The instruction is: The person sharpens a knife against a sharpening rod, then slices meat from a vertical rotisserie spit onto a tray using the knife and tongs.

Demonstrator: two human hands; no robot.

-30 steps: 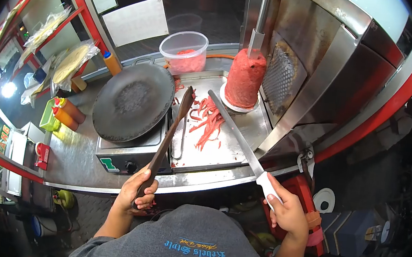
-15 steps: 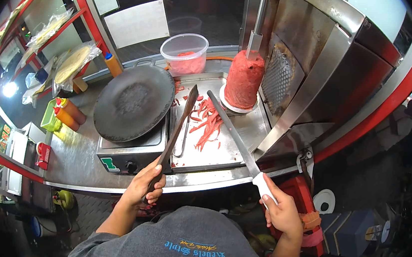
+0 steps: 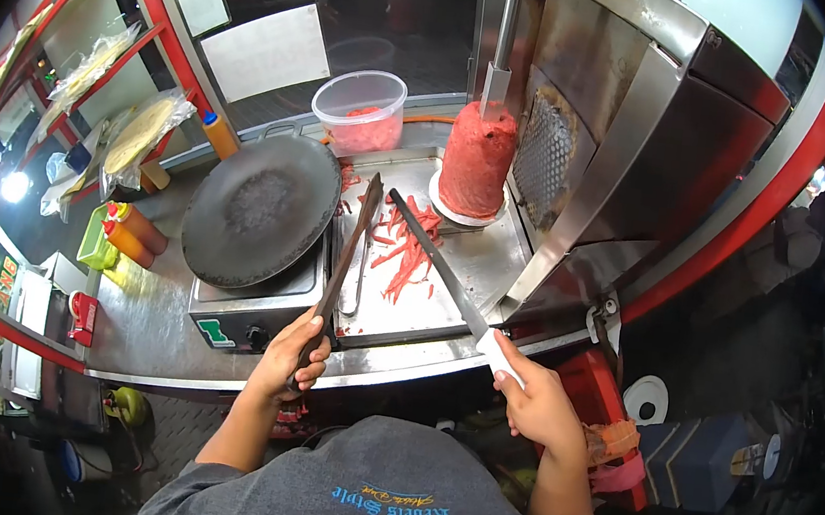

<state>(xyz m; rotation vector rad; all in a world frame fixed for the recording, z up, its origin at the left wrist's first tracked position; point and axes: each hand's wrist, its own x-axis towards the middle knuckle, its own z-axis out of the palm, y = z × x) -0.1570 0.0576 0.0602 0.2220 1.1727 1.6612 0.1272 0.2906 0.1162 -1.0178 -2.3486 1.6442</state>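
Note:
My left hand [image 3: 291, 357] is closed around the handle of a long dark wooden spatula [image 3: 345, 260], whose tip points up over the left part of the metal tray [image 3: 472, 309]. In my right hand [image 3: 540, 404] is the white handle of a long knife [image 3: 450, 282]. The blade slants up and left above the tray, its tip close to the spatula but apart from it. Thin red meat strips [image 3: 405, 262] lie on the tray, partly behind the blade. An upright cone of red meat [image 3: 478, 164] stands on a spit at the back of the tray.
A dark round griddle [image 3: 261, 212] sits on a stove [image 3: 236, 314] left of the tray. Behind are a clear tub [image 3: 359, 116] with red meat and a sauce bottle [image 3: 219, 135]. More bottles [image 3: 133, 238] stand left. The metal grill housing [image 3: 635, 150] borders the right.
My right hand and the knife have moved left, bringing the blade tip nearer the spatula. The spatula has shifted slightly left. The surroundings also appear a little further left in view.

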